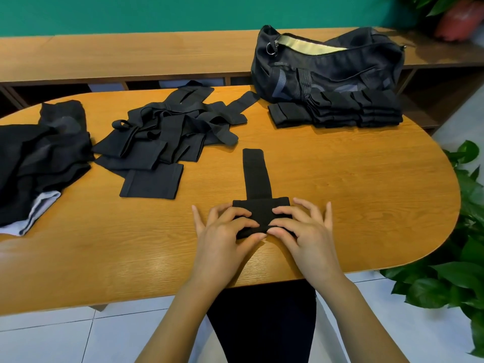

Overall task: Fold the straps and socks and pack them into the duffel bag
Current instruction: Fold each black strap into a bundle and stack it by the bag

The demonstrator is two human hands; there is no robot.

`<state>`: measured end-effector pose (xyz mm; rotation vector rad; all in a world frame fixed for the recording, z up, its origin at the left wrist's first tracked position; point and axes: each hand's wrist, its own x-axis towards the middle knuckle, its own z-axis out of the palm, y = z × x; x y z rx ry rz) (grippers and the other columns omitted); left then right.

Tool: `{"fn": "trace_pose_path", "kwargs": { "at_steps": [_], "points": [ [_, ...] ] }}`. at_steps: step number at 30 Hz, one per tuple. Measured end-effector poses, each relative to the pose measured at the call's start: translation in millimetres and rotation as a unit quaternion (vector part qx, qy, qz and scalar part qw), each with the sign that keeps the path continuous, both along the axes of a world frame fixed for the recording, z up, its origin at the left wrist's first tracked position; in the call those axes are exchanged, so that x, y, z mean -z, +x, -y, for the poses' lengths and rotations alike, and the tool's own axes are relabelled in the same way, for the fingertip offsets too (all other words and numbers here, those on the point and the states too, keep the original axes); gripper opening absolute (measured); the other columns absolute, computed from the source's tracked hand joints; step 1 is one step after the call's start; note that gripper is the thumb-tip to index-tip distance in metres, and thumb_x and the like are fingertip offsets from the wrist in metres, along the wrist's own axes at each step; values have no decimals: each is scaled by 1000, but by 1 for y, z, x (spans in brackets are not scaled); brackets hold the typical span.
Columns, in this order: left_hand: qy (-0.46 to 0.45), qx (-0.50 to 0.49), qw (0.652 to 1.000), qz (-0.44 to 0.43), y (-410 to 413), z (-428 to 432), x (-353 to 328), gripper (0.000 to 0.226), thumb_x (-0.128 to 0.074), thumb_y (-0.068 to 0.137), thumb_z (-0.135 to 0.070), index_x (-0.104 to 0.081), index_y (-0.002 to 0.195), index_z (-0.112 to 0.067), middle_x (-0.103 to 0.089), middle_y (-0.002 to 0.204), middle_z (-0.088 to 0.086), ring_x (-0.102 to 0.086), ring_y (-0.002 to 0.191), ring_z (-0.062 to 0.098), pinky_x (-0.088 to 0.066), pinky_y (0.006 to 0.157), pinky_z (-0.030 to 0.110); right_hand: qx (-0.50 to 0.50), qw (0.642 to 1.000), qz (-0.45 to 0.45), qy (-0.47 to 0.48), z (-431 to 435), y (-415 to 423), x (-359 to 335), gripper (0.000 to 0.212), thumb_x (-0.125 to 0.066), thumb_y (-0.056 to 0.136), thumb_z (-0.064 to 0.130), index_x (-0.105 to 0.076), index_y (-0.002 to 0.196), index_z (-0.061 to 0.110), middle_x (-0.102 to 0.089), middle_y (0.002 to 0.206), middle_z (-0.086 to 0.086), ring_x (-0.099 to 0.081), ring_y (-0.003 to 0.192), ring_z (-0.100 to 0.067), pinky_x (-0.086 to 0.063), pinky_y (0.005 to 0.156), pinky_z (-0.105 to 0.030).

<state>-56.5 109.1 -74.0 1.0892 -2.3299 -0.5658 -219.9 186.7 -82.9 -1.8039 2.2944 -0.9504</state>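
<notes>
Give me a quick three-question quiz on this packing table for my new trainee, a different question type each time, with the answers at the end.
1. True or false: the duffel bag is zipped shut.
2. Where does the folded stack lie? A) inside the duffel bag B) on the table, right in front of the duffel bag C) on a chair.
3. Fill in: the left hand and right hand both pinch one black ____.
Key: 1 false, its top gapes and shows the pale lining. 2 B. 3 strap.
</notes>
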Motion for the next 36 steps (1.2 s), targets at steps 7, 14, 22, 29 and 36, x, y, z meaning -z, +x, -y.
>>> {"fn": "trace_pose_path", "kwargs": {
  "at_steps": [7, 14, 22, 29, 36],
  "points": [
    [-6, -15, 1000, -19, -4, -3, 2, 39, -48, 82, -57, -75, 95, -32, -63, 109, -17, -42, 121, 10, 0, 113, 64, 5, 999, 31, 9, 2, -1, -2, 41, -39, 85, 60, -73, 93, 39, -62, 120, 22, -39, 133, -14, -3, 114, -65],
    [14, -28, 999, -35, -4, -2, 2, 34, -51, 83, -53, -75, 94, -31, -62, 108, -20, -39, 118, 5, 0, 114, 62, 1, 999, 50, 22, -1, -7, -4, 41, -50, 82, 67, -74, 98, 38, -57, 128, 23, -30, 136, -9, 4, 116, -60],
    [11, -23, 1000, -15, -4, 1, 2, 36, -66, 79, -53, -72, 108, -33, -60, 112, -22, -37, 119, 5, 4, 114, 60, 2, 999, 38, 23, 2, -6, -1, 49, -34, 83, 65, -73, 95, 37, -60, 123, 23, -34, 135, -9, 4, 115, -61],
    [10, -38, 999, -18, -7, 0, -1, 32, -57, 83, -53, -75, 100, -33, -61, 109, -22, -38, 118, 4, 7, 115, 58, 8, 999, 50, 17, 5, -5, -5, 46, -37, 81, 68, -71, 97, 41, -57, 120, 28, -34, 134, -6, 5, 115, -61],
    [21, -44, 999, -24, -8, 2, 0, 40, -51, 82, -56, -74, 101, -29, -61, 107, -22, -37, 116, 0, 8, 115, 56, 8, 1000, 11, 18, 6, -8, -8, 52, -47, 74, 78, -73, 101, 41, -57, 123, 28, -30, 135, -6, 8, 115, -60]
  ]
}}
